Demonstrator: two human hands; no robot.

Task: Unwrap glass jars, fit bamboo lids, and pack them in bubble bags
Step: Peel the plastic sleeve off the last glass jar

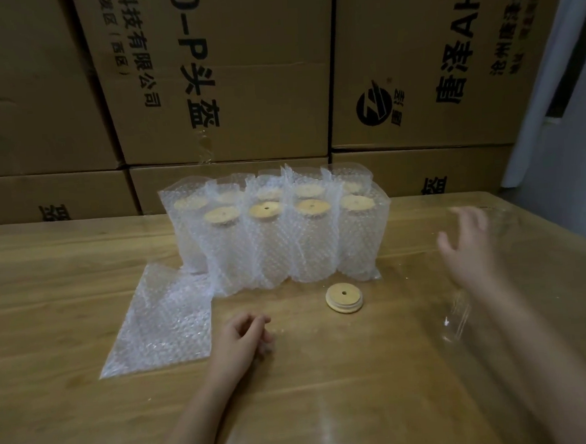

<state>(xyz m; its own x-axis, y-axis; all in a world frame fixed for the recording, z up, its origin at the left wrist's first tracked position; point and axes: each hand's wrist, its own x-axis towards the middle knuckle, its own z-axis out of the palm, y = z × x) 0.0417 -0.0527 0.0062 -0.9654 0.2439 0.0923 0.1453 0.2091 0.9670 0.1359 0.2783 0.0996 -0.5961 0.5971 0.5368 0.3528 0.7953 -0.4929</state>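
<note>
Toward the far edge of the wooden table (64,270), midway along it, I count nine bagged jars (269,250) standing upright in two touching rows, four in front and five behind. Each sits in its own bubble bag (358,248), open at the top, showing a round, pale bamboo lid (266,209) with a small hole at its centre.

One empty bubble bag (163,319) lies flat just left of the rows, its far corner touching them. One loose bamboo lid (344,297) lies flat just in front of the right end of the front row, hole up, with a stepped lower rim. One glass jar (457,318) shows faintly near the right edge, just beside the right forearm. It is clear and blurred, and I cannot tell whether it lies or leans.

The left hand (243,334) rests on the table between the flat bag and the loose lid, fingers loosely curled, holding nothing. The right hand (464,245) hangs over the table's right side, motion-blurred, fingers spread, gripping nothing I can see. Six cardboard cartons (228,88) with black print are stacked beyond the far edge.
</note>
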